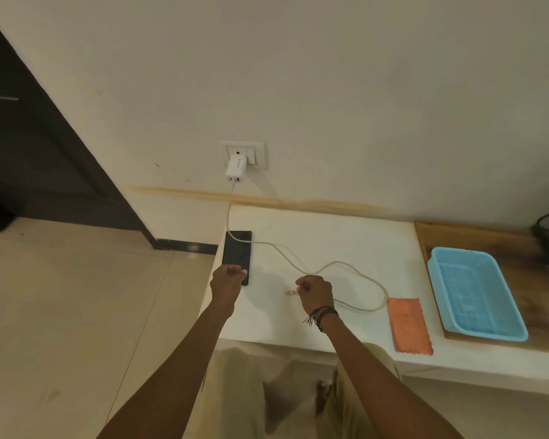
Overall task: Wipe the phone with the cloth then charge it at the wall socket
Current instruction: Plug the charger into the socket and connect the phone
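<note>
Right now the phone (236,256) lies flat and face up on the white bench (346,248), close to its left edge, with its near end just under the fingers (242,273) of the left hand (227,280). Those fingers are curled in towards the palm; they seem to pinch or press the phone's near end, though I cannot tell for sure whether they grip it. The right hand (316,291) is closed on the cable (298,264), with the plug (289,293) sticking out just left of its fingertips and pointing towards the phone, a short gap between them.

By my judgement the phone is a stiff, smooth slab, light but slippery on this glossy top and breakable if it slides off the edge beside it. It is best taken by its long side edges near the bottom end, not by the glass. The cable is soft and springy; it loops away to the right of the right hand and runs back across the phone's far end up to the charger (236,171) in the wall socket (244,152). Holding it right behind the plug gives the most control.

The orange cloth (409,324) lies flat to the right of the right hand, apart from it, beside a blue basket (476,293).
</note>
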